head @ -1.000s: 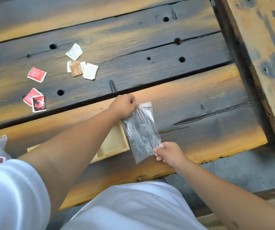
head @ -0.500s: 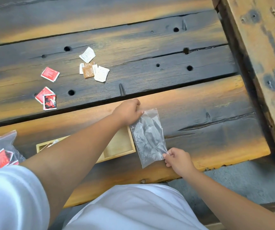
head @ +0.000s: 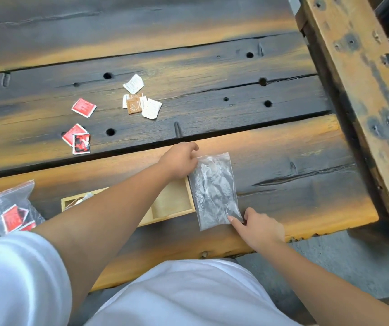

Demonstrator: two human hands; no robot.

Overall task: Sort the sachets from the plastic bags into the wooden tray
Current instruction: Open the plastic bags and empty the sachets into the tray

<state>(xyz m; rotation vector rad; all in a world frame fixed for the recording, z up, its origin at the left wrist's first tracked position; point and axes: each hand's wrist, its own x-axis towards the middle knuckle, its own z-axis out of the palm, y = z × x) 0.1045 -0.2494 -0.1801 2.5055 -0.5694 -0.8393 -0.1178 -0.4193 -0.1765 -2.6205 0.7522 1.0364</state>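
Beside the wooden tray (head: 190,203), both hands pin an empty-looking plastic bag (head: 214,191) lengthwise: left hand (head: 179,161) pinching its far end, right hand (head: 259,228) fingertip-pressing its near corner.

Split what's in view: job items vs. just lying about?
Job:
- empty plastic bag, left hand at its top, right hand at its bottom
- wooden tray
- second bag, red sachets inside
- loose red sachets
- white and brown sachets

Lying about:
- nothing loose; only the plank table
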